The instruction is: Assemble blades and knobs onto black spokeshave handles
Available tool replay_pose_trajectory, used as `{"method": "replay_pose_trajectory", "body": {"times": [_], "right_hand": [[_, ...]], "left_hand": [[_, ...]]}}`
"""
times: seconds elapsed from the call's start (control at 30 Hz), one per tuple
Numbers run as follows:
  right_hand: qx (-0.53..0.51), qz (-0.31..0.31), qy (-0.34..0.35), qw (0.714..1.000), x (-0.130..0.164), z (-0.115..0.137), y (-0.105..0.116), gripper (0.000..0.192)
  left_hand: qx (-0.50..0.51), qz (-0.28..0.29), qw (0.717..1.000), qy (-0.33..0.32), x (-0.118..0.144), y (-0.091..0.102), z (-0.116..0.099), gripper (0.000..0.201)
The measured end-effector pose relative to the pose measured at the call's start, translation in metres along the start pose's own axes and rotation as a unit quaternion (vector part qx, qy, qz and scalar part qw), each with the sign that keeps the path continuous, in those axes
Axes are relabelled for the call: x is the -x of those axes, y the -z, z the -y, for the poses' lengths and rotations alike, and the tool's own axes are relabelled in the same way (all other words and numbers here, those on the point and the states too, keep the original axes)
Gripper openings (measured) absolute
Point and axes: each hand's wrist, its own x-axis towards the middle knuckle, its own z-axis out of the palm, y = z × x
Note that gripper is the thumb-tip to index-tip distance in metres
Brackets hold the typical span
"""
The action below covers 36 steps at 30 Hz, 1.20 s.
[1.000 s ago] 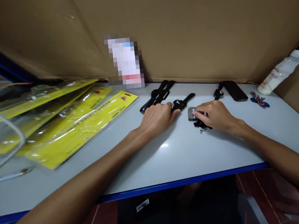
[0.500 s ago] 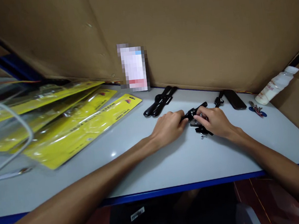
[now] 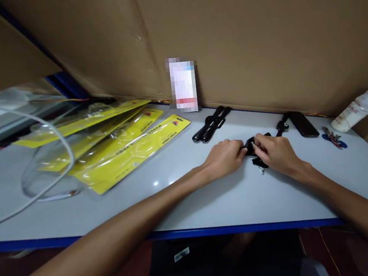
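Both hands are closed on a black metal spokeshave (image 3: 250, 146) held low over the grey table. My left hand (image 3: 226, 156) grips its left end, the fingers wrapped round the handle. From the other side, the thumb and fingers of my right hand (image 3: 278, 152) pinch its middle and cover much of it. Just below the right fingers is a black part with a small silver screw (image 3: 261, 169), partly hidden by that hand. Two black spokeshave bodies (image 3: 212, 125) lie side by side farther back.
Yellow blister packs (image 3: 133, 156) fan out on the left, with a white cable (image 3: 69, 144) looping in front. At right are another black tool (image 3: 281, 126), a dark flat object (image 3: 303, 124), keys (image 3: 333, 137) and a leaning bottle (image 3: 358, 107). A cardboard wall (image 3: 243, 41) stands behind.
The view has swung left, so everything sits farther right. In my hands the spokeshave has turned; its far handle no longer sticks out above the right fingers.
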Motion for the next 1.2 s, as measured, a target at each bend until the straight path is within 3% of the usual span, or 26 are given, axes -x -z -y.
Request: {"method": "replay_pose_trajectory", "body": {"times": [0.07,0.23,0.43,0.57,0.67,0.83,1.0,1.2], "right_hand": [[-0.042,-0.020,-0.015,0.999,0.000,0.000,-0.001,0.017],[-0.098,-0.019,0.036,0.994,0.001,-0.003,-0.004,0.031],[-0.092,-0.043,-0.023,0.995,0.000,-0.006,-0.006,0.032],[-0.135,-0.036,0.020,0.990,0.000,-0.004,-0.004,0.036],[-0.114,-0.024,0.030,0.993,0.001,-0.003,-0.005,0.035],[-0.090,-0.053,-0.021,0.994,0.000,-0.005,-0.007,0.034],[-0.102,-0.031,0.026,0.994,0.000,-0.003,-0.003,0.036],[-0.070,-0.033,-0.016,0.997,0.000,-0.002,-0.002,0.037]], "left_hand": [[0.024,0.009,1.000,0.013,-0.003,0.001,0.002,0.030],[0.078,0.013,0.996,0.030,-0.009,0.000,0.008,0.028],[0.088,0.013,0.995,0.037,-0.012,-0.002,0.013,0.030],[0.094,0.015,0.995,0.034,-0.012,-0.001,0.013,0.030],[0.094,0.013,0.995,0.032,-0.012,-0.001,0.013,0.029],[0.086,0.013,0.996,0.032,-0.011,-0.001,0.013,0.029],[0.092,0.008,0.995,0.032,-0.012,-0.002,0.013,0.029],[0.092,0.014,0.995,0.035,-0.012,-0.002,0.014,0.030]]}}
